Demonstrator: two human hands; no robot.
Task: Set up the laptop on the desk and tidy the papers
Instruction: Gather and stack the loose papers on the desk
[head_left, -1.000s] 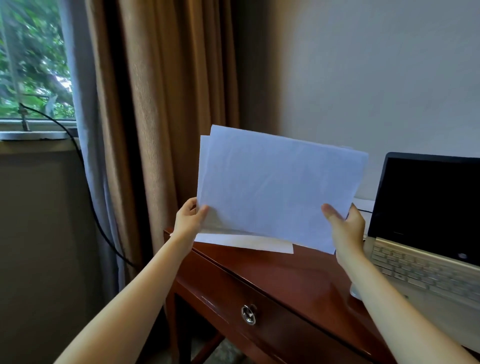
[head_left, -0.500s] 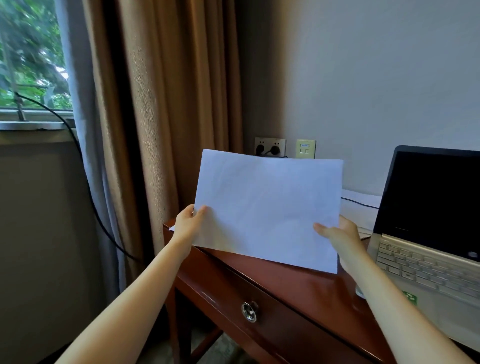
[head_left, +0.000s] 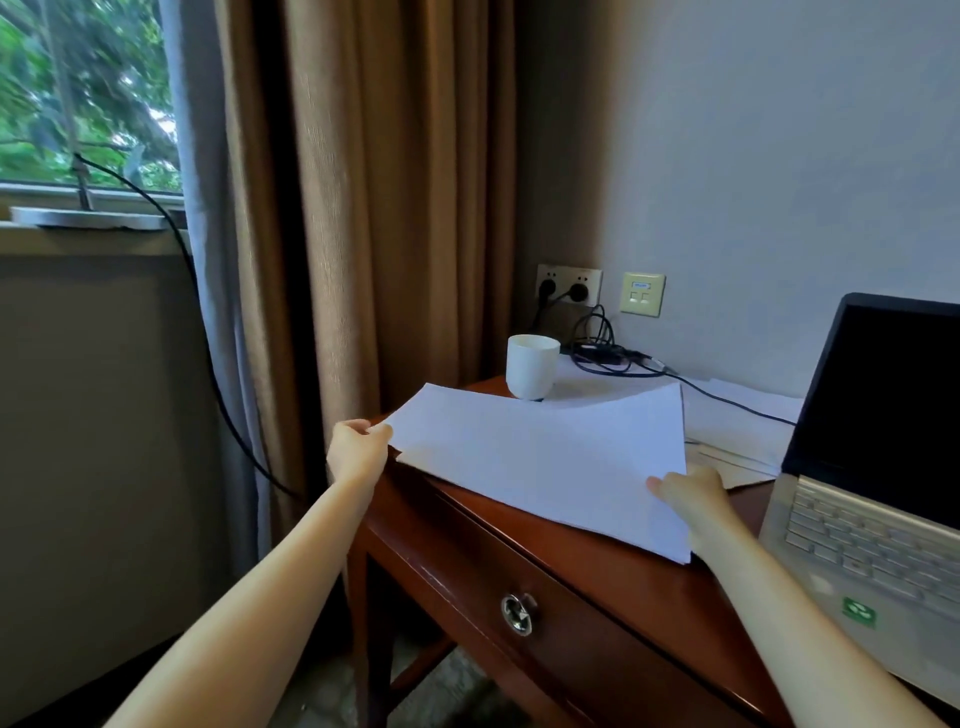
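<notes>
**Gripping the papers at the left end of the desk**

On the desk's front we see a round drawer knob. Low over the desk's near left part, our left hand pinches the stack's left corner, and our right hand clamps its near right corner, thumb on top. The open laptop sits at the desk's right end, screen dark. At the desk's back stand a white cup and coiled cables.
</notes>
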